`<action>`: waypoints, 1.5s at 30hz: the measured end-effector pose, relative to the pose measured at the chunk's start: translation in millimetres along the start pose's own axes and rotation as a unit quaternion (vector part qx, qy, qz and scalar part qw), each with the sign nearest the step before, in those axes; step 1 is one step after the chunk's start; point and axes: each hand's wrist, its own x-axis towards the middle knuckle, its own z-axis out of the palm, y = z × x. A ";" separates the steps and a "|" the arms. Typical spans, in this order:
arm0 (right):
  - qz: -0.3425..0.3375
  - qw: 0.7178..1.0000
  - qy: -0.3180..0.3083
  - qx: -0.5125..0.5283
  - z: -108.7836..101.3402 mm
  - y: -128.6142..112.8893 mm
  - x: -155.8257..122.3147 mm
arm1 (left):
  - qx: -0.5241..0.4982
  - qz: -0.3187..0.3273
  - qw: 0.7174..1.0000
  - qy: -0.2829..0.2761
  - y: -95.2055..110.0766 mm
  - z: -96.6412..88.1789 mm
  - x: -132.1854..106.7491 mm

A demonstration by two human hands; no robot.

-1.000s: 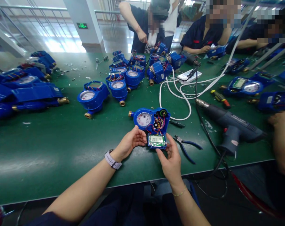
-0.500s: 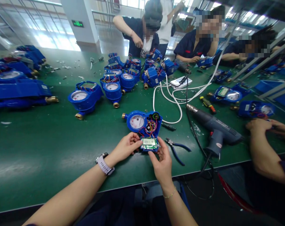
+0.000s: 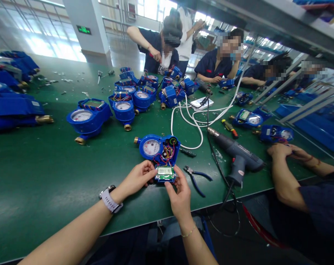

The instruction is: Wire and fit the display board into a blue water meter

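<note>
An open blue water meter point(image 3: 155, 148) lies on the green table point(image 3: 45, 176), its white dial up and coloured wires showing in its housing. A small green circuit board with an LCD display point(image 3: 165, 172) hangs off its near end. My left hand point(image 3: 137, 178) pinches the board's left edge. Fingers of my right hand point(image 3: 178, 195) grip its right and lower edge. Both hands rest at the table's near edge.
Blue-handled pliers point(image 3: 196, 176) lie just right of my hands, then a heat gun point(image 3: 235, 152) with a black cord. White cables point(image 3: 189, 117) loop behind. Several blue meters point(image 3: 122, 105) crowd the middle and left. A co-worker's arm point(image 3: 285, 176) rests at right; others work across the table.
The view has swung up and right, so meter and hands sit lower left in frame. Both hands keep their hold on the display board. The co-worker's arm at right shows more.
</note>
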 end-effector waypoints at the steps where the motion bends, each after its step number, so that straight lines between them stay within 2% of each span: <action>1: -0.004 1.000 0.000 -0.005 -0.3 -0.7 0.1 | 0.004 0.001 1.000 -0.002 -0.7 -0.3 0.0; 19: -0.009 0.999 -0.002 -0.042 -2.2 -0.6 0.1 | -0.002 0.009 1.000 -0.004 -4.2 -1.4 1.9; 45: -0.003 0.999 -0.007 -0.037 -2.7 4.1 -0.1 | 0.004 0.003 1.000 -0.010 -2.2 -1.9 1.5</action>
